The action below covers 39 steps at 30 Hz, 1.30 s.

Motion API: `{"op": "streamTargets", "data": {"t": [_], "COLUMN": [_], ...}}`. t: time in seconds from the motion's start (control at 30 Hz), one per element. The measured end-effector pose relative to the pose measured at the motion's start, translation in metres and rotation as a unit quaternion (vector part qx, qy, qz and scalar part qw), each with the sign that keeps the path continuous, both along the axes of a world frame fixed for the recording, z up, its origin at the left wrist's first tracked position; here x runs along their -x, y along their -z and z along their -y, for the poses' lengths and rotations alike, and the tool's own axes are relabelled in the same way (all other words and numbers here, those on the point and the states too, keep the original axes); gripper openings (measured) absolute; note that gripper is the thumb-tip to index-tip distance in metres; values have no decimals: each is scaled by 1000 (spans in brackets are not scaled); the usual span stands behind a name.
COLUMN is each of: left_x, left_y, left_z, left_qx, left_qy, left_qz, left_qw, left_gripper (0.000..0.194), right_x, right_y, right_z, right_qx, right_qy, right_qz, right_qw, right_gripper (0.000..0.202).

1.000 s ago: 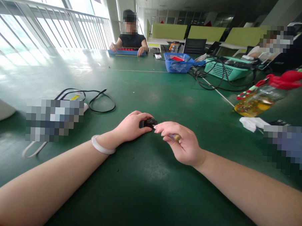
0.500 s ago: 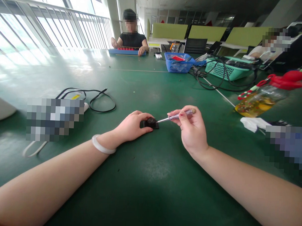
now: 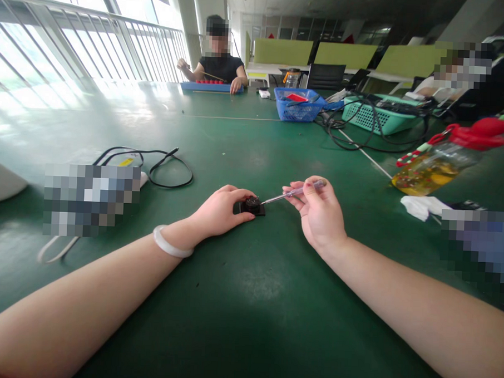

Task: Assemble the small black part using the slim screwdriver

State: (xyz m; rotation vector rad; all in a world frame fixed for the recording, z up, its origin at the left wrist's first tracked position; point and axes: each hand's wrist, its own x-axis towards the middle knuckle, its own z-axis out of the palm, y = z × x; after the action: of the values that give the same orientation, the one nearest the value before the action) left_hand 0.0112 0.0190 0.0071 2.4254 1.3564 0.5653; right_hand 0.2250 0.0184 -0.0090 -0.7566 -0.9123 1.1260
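A small black part [image 3: 252, 204] with a round top on a flat rectangular base rests on the green table [image 3: 245, 333]. My left hand [image 3: 221, 210] grips it from the left, thumb in front and fingers behind; a white bangle [image 3: 172, 243] circles that wrist. In my right hand [image 3: 321, 214] is a screwdriver [image 3: 291, 193] with a clear purplish handle, pinched between thumb and fingers. Its metal shaft slants down to the left, and its tip meets or nearly meets the right side of the black part. Exact contact is too small to tell.
A bottle with a red lid [image 3: 432, 163] stands at right, near a white tissue [image 3: 424, 207]. Farther back are a blue basket [image 3: 299, 108], a green basket [image 3: 380, 119] and black cables. A black cable [image 3: 171, 185] lies at left. Across the table sits a person [image 3: 219, 65] with a blue tray [image 3: 210, 87].
My right-hand fingers have shifted slightly on the screwdriver handle, and its shaft lies a little flatter. My left hand stays put. The person opposite has raised one hand with a thin stick.
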Motion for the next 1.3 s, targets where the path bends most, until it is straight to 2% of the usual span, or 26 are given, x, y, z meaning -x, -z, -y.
{"op": "streamTargets", "data": {"t": [0.27,0.37,0.57,0.83,1.1,1.3], "left_x": [-2,-2,-2,-1,-2,-3], "left_y": [-4,-4,-3,-4,-4,-4], "left_z": [2,2,2,2,2,2], "left_qx": [6,5,5,3,2,-8], "left_qy": [2,3,1,3,0,7], "left_qz": [1,0,3,1,0,-5], "left_qw": [1000,1000,1000,1000,1000,1000], "left_gripper": [37,37,38,37,38,36], "right_x": [-4,-6,-4,-2,-1,0], "right_y": [6,8,5,6,-1,-3], "right_z": [-9,-12,-10,-10,-6,-4], "right_qx": [9,30,29,54,84,69], "right_qy": [-27,-18,-20,-82,-69,-78], "right_qz": [-11,-18,-37,-27,-82,-64], "right_qw": [1000,999,999,995,991,993], "right_gripper": [23,23,23,21,19,16]}}
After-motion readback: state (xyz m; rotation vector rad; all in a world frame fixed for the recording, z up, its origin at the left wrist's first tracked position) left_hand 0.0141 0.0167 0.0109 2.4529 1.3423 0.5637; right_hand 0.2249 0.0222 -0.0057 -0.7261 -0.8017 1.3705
